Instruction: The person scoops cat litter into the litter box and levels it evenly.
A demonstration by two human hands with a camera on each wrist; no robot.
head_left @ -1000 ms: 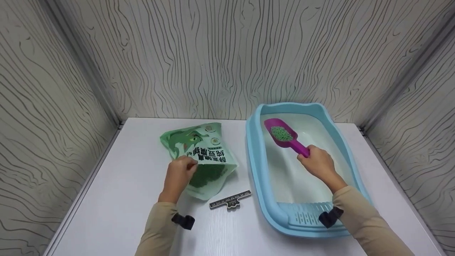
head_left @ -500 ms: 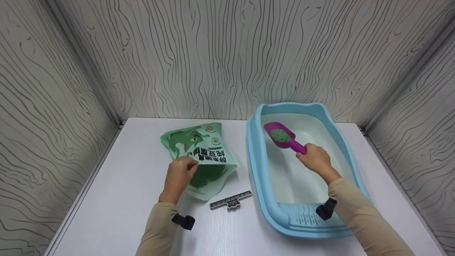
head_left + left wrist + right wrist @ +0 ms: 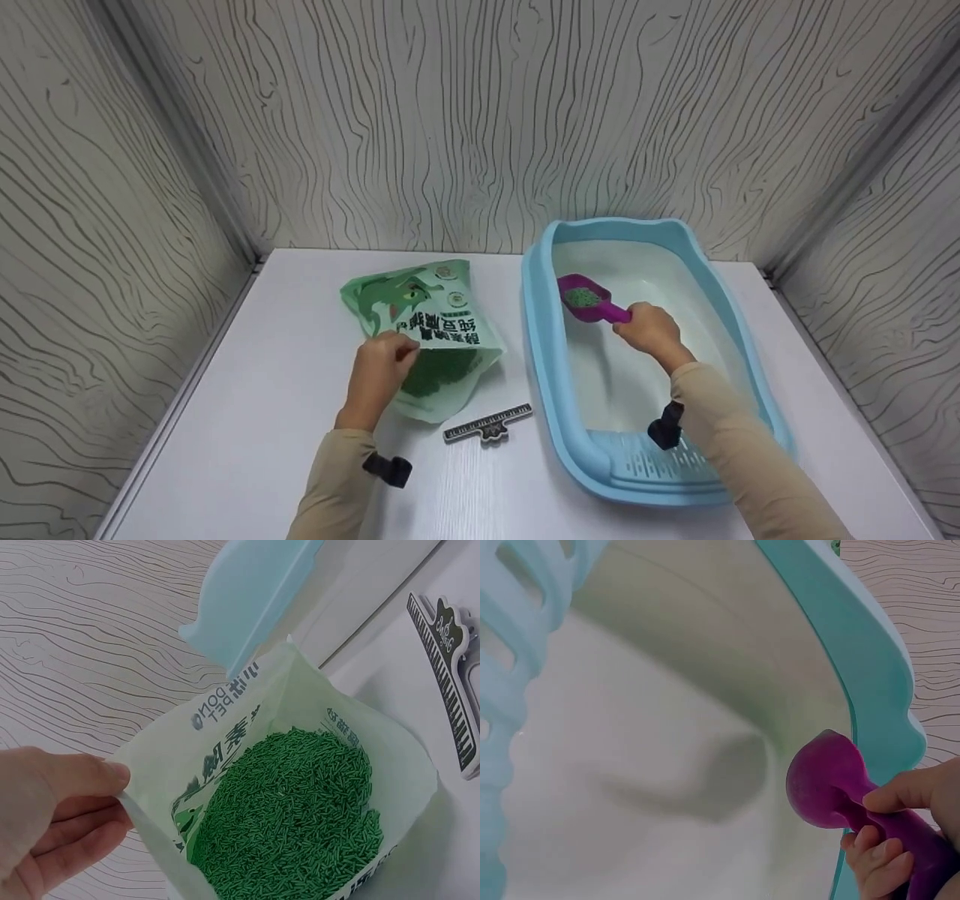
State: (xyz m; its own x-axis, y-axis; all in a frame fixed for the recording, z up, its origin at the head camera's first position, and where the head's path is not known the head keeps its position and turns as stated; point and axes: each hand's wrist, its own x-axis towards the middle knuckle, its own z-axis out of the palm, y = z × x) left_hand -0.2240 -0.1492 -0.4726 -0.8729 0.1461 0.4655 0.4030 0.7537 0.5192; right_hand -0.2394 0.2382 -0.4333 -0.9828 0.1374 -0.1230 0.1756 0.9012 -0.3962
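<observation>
My left hand [image 3: 381, 369] pinches the rim of a pale green cat litter bag [image 3: 457, 319], thumb on one side of the film. The bag's mouth gapes; green pellets [image 3: 289, 817] fill much of it in the left wrist view. My right hand [image 3: 652, 330] grips the handle of a purple scoop [image 3: 600, 310], holding it over the blue litter box [image 3: 541, 337]. Green pellets [image 3: 582, 298] lie in the scoop's bowl. From the right wrist, the scoop [image 3: 829, 780] shows its underside, and its shadow falls on the box's pale floor [image 3: 630, 765].
A dark-and-white bar clip [image 3: 487, 424] lies on the white table [image 3: 255, 390] between bag and box. A slotted blue ledge [image 3: 652, 457] spans the box's near end. Wood-patterned walls [image 3: 420, 127] stand behind and at both sides.
My right hand has moved the loaded scoop left and slightly nearer me, toward the box's left wall. The left hand and the bag have stayed almost still.
</observation>
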